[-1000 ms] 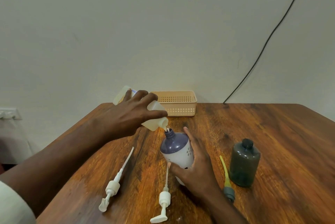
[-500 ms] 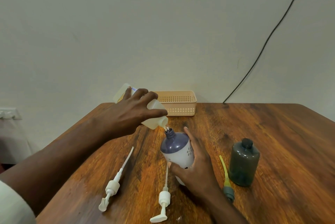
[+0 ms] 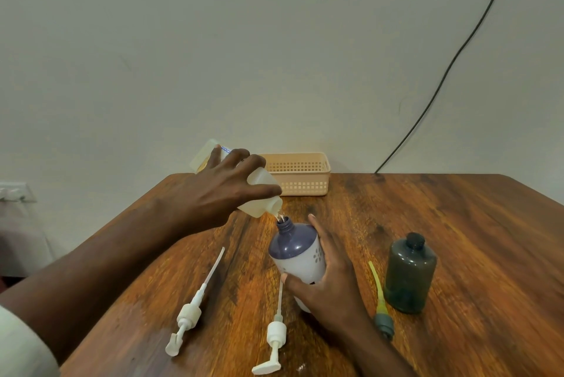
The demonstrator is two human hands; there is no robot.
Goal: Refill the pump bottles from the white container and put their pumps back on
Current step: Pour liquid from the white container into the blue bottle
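While the wooden table (image 3: 396, 209) meets a pale wall, the left hand (image 3: 219, 196) grips the tilted white container (image 3: 259, 193), spout over the purple-topped bottle (image 3: 297, 251) clasped by the right hand (image 3: 329, 282). Since a second ago, everything stays put, the container barely higher.

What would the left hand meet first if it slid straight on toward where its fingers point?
Probably the peach basket; the left hand, gripping the white container, points that way, though depth is unclear.
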